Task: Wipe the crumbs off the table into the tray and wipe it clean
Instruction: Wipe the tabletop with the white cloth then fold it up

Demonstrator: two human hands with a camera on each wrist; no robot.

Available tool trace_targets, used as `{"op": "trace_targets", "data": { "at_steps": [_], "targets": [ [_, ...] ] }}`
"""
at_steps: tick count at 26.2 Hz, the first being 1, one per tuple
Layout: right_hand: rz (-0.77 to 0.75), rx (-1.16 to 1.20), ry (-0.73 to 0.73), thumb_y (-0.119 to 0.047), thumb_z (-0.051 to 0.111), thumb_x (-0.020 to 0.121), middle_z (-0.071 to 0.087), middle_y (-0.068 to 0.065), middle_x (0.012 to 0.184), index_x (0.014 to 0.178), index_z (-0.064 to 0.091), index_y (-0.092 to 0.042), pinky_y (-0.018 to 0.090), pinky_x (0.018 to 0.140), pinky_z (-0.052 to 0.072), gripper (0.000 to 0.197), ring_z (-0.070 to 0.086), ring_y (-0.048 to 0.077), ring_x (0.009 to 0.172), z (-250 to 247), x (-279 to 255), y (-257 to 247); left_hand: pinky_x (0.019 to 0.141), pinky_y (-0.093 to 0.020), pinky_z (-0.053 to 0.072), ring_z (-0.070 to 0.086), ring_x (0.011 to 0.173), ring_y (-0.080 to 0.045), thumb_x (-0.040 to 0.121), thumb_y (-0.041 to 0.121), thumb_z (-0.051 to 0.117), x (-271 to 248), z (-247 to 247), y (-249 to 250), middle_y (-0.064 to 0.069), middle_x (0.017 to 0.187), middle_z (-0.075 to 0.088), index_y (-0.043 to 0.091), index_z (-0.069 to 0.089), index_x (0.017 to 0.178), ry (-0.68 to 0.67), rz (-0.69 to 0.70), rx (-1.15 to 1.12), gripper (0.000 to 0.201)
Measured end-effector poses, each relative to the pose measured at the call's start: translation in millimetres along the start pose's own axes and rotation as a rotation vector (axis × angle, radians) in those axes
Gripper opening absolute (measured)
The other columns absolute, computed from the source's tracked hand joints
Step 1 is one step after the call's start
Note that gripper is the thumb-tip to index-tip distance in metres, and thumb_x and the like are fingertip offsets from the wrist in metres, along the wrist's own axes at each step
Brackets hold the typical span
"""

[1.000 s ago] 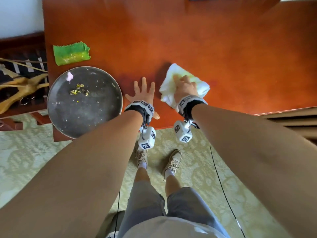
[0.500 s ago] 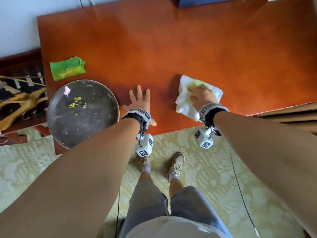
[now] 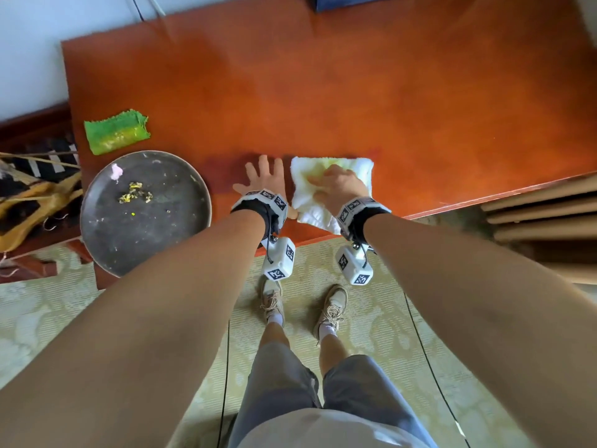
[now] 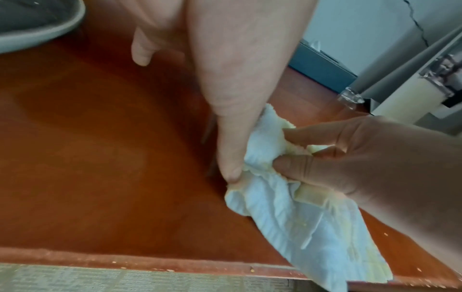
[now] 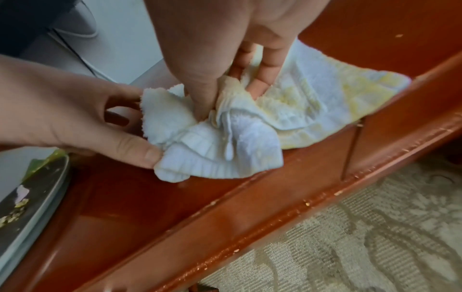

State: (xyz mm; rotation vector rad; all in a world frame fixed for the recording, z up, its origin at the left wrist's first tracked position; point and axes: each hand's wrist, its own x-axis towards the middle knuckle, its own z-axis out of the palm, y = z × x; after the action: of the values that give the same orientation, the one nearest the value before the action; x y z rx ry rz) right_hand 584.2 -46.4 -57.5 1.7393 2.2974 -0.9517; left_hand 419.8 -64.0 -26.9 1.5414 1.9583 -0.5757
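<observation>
On the red-brown table (image 3: 355, 92) lies a white cloth (image 3: 332, 169) with yellow stains, close to the front edge. My right hand (image 3: 336, 185) lies on the cloth and bunches it between thumb and fingers (image 5: 205, 94). My left hand (image 3: 262, 176) lies flat on the table just left of it, fingers spread, its thumb (image 4: 230, 158) touching the cloth's edge. The round grey tray (image 3: 155, 234) overhangs the table's front left corner and holds yellow crumbs (image 3: 135, 192). A few tiny crumbs (image 5: 306, 202) cling to the table's front edge.
A green cloth (image 3: 116, 132) lies behind the tray. A pink scrap (image 3: 116, 172) is in the tray. A dark blue box (image 3: 349, 1) stands at the far edge. Cardboard (image 3: 542, 215) lies right of the table, wooden clutter (image 3: 35, 202) left. Patterned carpet (image 3: 371, 318) is underfoot.
My right hand has slid the white cloth back left along the front edge until it meets my left thumb. The left hand has stayed flat in place.
</observation>
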Motion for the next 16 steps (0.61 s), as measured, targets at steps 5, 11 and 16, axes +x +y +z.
{"op": "trace_targets", "data": {
  "at_steps": [5, 11, 16],
  "targets": [
    [0.104, 0.102, 0.117, -0.027, 0.055, 0.093, 0.049, -0.001, 0.132, 0.13, 0.059, -0.038, 0.029, 0.094, 0.041, 0.039, 0.043, 0.026, 0.12, -6, -31, 60, 0.103, -0.076, 0.021, -0.014, 0.147, -0.037, 0.058, 0.051, 0.09, -1, 5, 53, -0.001, 0.16, -0.023, 0.03, -0.002, 0.154, -0.005, 0.087, -0.057, 0.135],
    [0.318, 0.089, 0.204, -0.028, 0.048, 0.097, 0.044, 0.0, 0.138, 0.133, 0.054, -0.04, 0.033, 0.095, 0.039, 0.038, 0.041, 0.027, 0.122, -31, -44, 133, 0.101, -0.078, 0.022, -0.02, 0.146, -0.039, 0.058, 0.054, 0.088, 9, 10, 80, -0.001, 0.158, -0.03, 0.033, -0.009, 0.154, -0.073, 0.052, -0.055, 0.138],
    [0.443, 0.092, 0.314, -0.024, 0.039, 0.099, 0.042, 0.004, 0.135, 0.136, 0.051, -0.036, 0.036, 0.091, 0.041, 0.04, 0.041, 0.031, 0.116, -52, -37, 166, 0.103, -0.076, 0.022, -0.02, 0.147, -0.037, 0.056, 0.06, 0.087, 10, 9, 78, 0.003, 0.158, -0.032, 0.036, -0.01, 0.153, -0.086, 0.06, -0.031, 0.139]
  ]
}}
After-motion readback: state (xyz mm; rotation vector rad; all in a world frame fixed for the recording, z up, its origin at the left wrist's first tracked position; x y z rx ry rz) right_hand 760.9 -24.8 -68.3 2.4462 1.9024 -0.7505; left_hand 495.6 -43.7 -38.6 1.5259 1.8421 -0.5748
